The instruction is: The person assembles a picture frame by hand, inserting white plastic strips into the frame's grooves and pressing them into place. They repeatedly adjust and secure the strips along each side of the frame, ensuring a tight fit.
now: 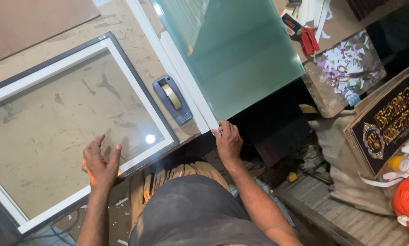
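Glass is what both hands are busy with: the left hand point(100, 163) lies flat and open, fingers spread, on the clear pane inside the white-and-black picture frame point(140, 98) on the brown workbench point(131, 41), near the frame's lower edge. The right hand point(228, 142) is closed in a pinch on the near corner of the white strip point(186, 82) that runs along the edge of the greenish frosted glass sheet point(236, 59), which leans out over the bench's edge. Between frame and sheet sits a grey tape dispenser point(172, 99) with its roll of tape inside, touching neither hand. I would judge this the handling stage, one pane steadied while the other is gripped at its corner; any shift of that big sheet would call for a firm hold and a slow, level motion, since it overhangs the bench. To the right, a red utility knife point(309, 41) lies among paper scraps, and a dark ornate plaque point(389, 120) leans nearby.
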